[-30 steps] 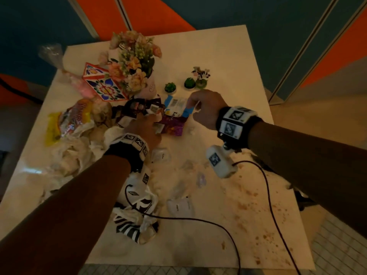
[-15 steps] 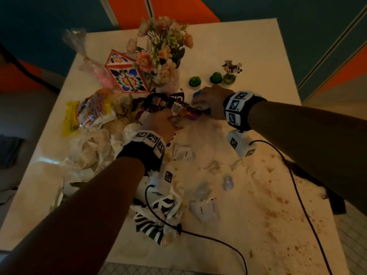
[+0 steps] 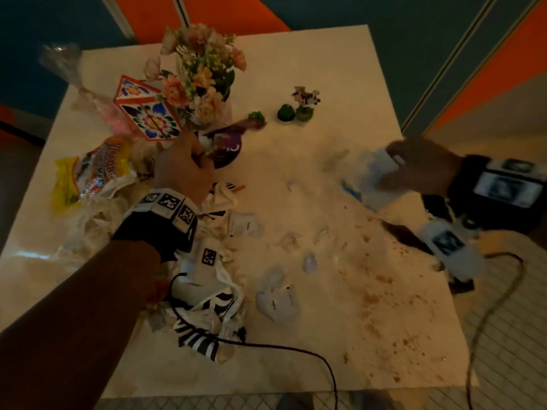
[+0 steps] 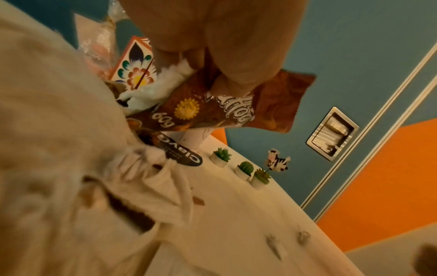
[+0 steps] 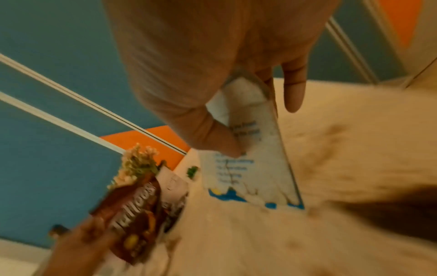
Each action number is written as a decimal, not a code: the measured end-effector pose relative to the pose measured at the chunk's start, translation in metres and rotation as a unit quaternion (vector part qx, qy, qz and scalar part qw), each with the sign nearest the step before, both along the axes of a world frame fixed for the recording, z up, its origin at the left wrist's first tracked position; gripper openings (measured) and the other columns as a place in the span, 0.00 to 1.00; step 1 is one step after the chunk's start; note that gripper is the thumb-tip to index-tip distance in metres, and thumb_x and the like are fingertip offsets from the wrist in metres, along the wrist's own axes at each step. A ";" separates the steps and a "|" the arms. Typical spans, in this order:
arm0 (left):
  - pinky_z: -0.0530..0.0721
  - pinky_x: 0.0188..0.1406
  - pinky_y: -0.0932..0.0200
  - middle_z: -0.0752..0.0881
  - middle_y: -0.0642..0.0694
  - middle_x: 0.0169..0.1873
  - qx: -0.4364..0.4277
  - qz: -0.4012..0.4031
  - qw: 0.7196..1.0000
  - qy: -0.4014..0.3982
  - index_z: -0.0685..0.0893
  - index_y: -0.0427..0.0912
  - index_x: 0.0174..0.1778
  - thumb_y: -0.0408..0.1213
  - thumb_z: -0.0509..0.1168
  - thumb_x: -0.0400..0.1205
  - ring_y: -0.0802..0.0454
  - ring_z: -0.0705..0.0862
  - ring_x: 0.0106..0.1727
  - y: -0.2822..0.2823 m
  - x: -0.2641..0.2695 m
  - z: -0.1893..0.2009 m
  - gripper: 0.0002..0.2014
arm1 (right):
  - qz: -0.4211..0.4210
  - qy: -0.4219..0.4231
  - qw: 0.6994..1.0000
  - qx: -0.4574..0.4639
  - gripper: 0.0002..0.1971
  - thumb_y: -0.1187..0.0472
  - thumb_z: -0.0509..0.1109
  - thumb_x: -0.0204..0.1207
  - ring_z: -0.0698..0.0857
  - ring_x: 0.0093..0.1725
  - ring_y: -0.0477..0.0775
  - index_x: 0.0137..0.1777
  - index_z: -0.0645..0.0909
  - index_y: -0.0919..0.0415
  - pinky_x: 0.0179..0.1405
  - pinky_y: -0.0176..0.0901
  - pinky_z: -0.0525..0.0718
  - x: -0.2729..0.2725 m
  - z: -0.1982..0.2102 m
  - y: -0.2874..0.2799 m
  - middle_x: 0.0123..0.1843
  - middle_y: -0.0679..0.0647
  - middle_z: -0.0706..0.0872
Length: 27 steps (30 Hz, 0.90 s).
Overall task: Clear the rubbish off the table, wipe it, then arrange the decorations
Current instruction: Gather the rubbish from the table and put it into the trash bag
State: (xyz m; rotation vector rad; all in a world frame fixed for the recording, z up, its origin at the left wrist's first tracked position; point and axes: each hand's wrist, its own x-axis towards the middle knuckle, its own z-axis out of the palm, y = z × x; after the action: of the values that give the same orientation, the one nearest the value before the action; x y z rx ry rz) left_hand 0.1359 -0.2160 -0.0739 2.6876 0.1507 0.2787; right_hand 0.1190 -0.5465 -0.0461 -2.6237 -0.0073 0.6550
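My left hand [image 3: 183, 170] grips a brown snack wrapper [image 4: 238, 104] together with a scrap of white paper, lifted just in front of the flower vase [image 3: 204, 81]. In the right wrist view the same brown wrapper [image 5: 134, 211] shows at lower left. My right hand [image 3: 414, 164] pinches a white and blue carton [image 3: 367, 179] between thumb and fingers near the table's right edge; the carton [image 5: 250, 158] hangs below the palm. Crumpled napkins and wrappers [image 3: 88, 208] lie heaped on the left of the white table [image 3: 296, 350].
A floral patterned box [image 3: 145, 113] stands left of the vase. Small potted cacti [image 3: 285, 112] and a zebra figure [image 3: 306, 97] sit at the back. A striped bag [image 3: 207, 318] and small torn scraps [image 3: 275, 300] lie in front. Brown stains [image 3: 381, 279] spot the right side.
My right hand has pulled the carton away to the right edge of the table. My left hand has lifted the brown wrapper off the pile toward the vase.
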 end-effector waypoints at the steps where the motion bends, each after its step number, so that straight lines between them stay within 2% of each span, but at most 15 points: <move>1: 0.67 0.36 0.55 0.75 0.39 0.33 0.006 -0.004 1.000 -0.011 0.77 0.33 0.47 0.30 0.63 0.78 0.47 0.72 0.35 -0.003 0.000 0.004 0.05 | -0.011 0.031 0.999 -0.017 0.14 0.64 0.74 0.75 0.81 0.43 0.73 0.44 0.81 0.79 0.49 0.63 0.76 -0.016 -0.003 -0.015 0.43 0.79 0.79; 2: 0.67 0.36 0.55 0.75 0.40 0.33 0.012 0.000 1.000 -0.019 0.77 0.33 0.47 0.30 0.64 0.77 0.48 0.72 0.36 -0.006 0.001 0.007 0.05 | -0.024 0.060 0.997 -0.032 0.21 0.62 0.75 0.74 0.80 0.51 0.79 0.53 0.79 0.84 0.54 0.70 0.75 -0.031 -0.005 -0.025 0.53 0.84 0.78; 3: 0.67 0.37 0.55 0.75 0.41 0.34 0.011 0.008 1.000 -0.024 0.78 0.33 0.47 0.31 0.64 0.77 0.48 0.72 0.37 -0.009 0.003 0.010 0.06 | -0.030 0.089 0.995 -0.043 0.28 0.57 0.77 0.72 0.78 0.56 0.81 0.58 0.77 0.85 0.58 0.73 0.73 -0.043 -0.008 -0.034 0.59 0.84 0.76; 5: 0.67 0.37 0.57 0.77 0.41 0.36 -0.003 0.031 0.999 -0.035 0.79 0.34 0.46 0.32 0.65 0.76 0.48 0.73 0.38 -0.014 0.007 0.016 0.06 | -0.010 0.106 0.994 -0.030 0.36 0.44 0.78 0.67 0.78 0.61 0.76 0.58 0.79 0.79 0.63 0.67 0.75 -0.062 -0.017 -0.043 0.63 0.77 0.77; 7: 0.67 0.37 0.59 0.80 0.38 0.37 -0.014 0.044 0.997 -0.060 0.79 0.34 0.45 0.33 0.65 0.75 0.46 0.77 0.39 -0.019 0.008 0.022 0.07 | -0.016 0.107 0.994 -0.029 0.24 0.55 0.79 0.69 0.78 0.64 0.69 0.61 0.81 0.70 0.65 0.60 0.77 -0.075 -0.025 -0.045 0.62 0.64 0.77; 8: 0.68 0.36 0.59 0.81 0.36 0.38 -0.016 0.046 0.996 -0.075 0.78 0.35 0.44 0.34 0.65 0.74 0.45 0.78 0.39 -0.022 0.008 0.026 0.07 | -0.014 0.103 0.994 -0.033 0.22 0.60 0.78 0.70 0.78 0.63 0.68 0.62 0.81 0.68 0.64 0.59 0.78 -0.078 -0.032 -0.047 0.64 0.62 0.78; 10: 0.67 0.35 0.60 0.81 0.37 0.38 -0.013 0.046 0.995 -0.083 0.77 0.40 0.43 0.36 0.65 0.74 0.47 0.76 0.38 -0.029 0.006 0.037 0.06 | -0.027 0.106 0.993 -0.039 0.20 0.61 0.78 0.71 0.81 0.59 0.67 0.62 0.82 0.63 0.60 0.59 0.82 -0.083 -0.041 -0.050 0.62 0.62 0.80; 12: 0.67 0.35 0.61 0.78 0.43 0.37 -0.004 0.042 0.996 -0.078 0.76 0.43 0.43 0.37 0.66 0.74 0.50 0.74 0.38 -0.035 0.004 0.045 0.05 | -0.043 0.099 0.994 -0.023 0.10 0.62 0.78 0.70 0.83 0.46 0.67 0.50 0.85 0.59 0.48 0.57 0.84 -0.086 -0.048 -0.055 0.51 0.65 0.85; 13: 0.67 0.35 0.60 0.78 0.44 0.37 -0.001 0.036 0.996 -0.083 0.77 0.43 0.43 0.37 0.66 0.73 0.50 0.75 0.38 -0.037 0.004 0.049 0.06 | -0.051 0.101 0.993 -0.016 0.07 0.62 0.78 0.69 0.80 0.38 0.65 0.45 0.85 0.61 0.40 0.55 0.81 -0.087 -0.052 -0.058 0.45 0.66 0.85; 15: 0.67 0.32 0.60 0.78 0.45 0.34 -0.006 0.026 0.994 -0.103 0.77 0.45 0.40 0.36 0.66 0.71 0.49 0.76 0.37 -0.039 0.003 0.053 0.05 | -0.061 0.117 0.991 -0.010 0.10 0.61 0.78 0.69 0.77 0.33 0.64 0.46 0.86 0.68 0.34 0.52 0.75 -0.087 -0.056 -0.063 0.41 0.70 0.83; 18: 0.67 0.32 0.62 0.75 0.48 0.29 -0.021 0.020 0.997 -0.073 0.69 0.53 0.30 0.35 0.68 0.69 0.50 0.77 0.37 -0.040 0.005 0.053 0.13 | -0.048 0.124 0.991 -0.031 0.14 0.59 0.78 0.70 0.82 0.40 0.68 0.52 0.85 0.67 0.39 0.54 0.78 -0.086 -0.059 -0.066 0.49 0.71 0.86; 20: 0.69 0.35 0.62 0.77 0.48 0.30 -0.028 0.000 0.999 -0.022 0.69 0.52 0.28 0.34 0.68 0.70 0.50 0.78 0.39 -0.040 0.005 0.049 0.14 | -0.048 0.128 0.990 -0.028 0.15 0.59 0.78 0.71 0.83 0.43 0.70 0.53 0.85 0.68 0.40 0.52 0.78 -0.084 -0.058 -0.066 0.53 0.72 0.86; 23: 0.74 0.32 0.61 0.79 0.48 0.30 -0.053 0.015 0.998 -0.020 0.73 0.52 0.32 0.33 0.68 0.70 0.52 0.78 0.33 -0.033 0.003 0.048 0.11 | -0.041 0.126 0.991 -0.011 0.15 0.61 0.77 0.72 0.77 0.37 0.63 0.52 0.82 0.72 0.37 0.47 0.75 -0.081 -0.048 -0.063 0.49 0.72 0.83; 25: 0.72 0.24 0.74 0.79 0.54 0.30 -0.093 0.036 0.994 -0.034 0.73 0.54 0.34 0.30 0.69 0.70 0.60 0.77 0.30 -0.033 0.000 0.054 0.14 | -0.044 0.094 0.994 0.022 0.15 0.63 0.77 0.72 0.79 0.38 0.64 0.51 0.81 0.73 0.41 0.52 0.78 -0.076 -0.032 -0.061 0.47 0.71 0.81; 27: 0.73 0.24 0.83 0.83 0.55 0.40 -0.143 0.042 0.988 -0.029 0.80 0.48 0.49 0.28 0.69 0.72 0.60 0.81 0.38 -0.036 -0.004 0.059 0.14 | -0.077 0.035 0.993 0.088 0.12 0.65 0.77 0.71 0.82 0.45 0.68 0.51 0.82 0.68 0.50 0.60 0.81 -0.070 -0.012 -0.059 0.49 0.68 0.83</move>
State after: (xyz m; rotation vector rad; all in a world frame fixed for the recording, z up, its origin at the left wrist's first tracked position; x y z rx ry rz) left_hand 0.1318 -0.2523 -0.0147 2.3895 0.2666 0.3326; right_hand 0.0487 -0.6051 -0.0579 -2.4030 0.1517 0.6607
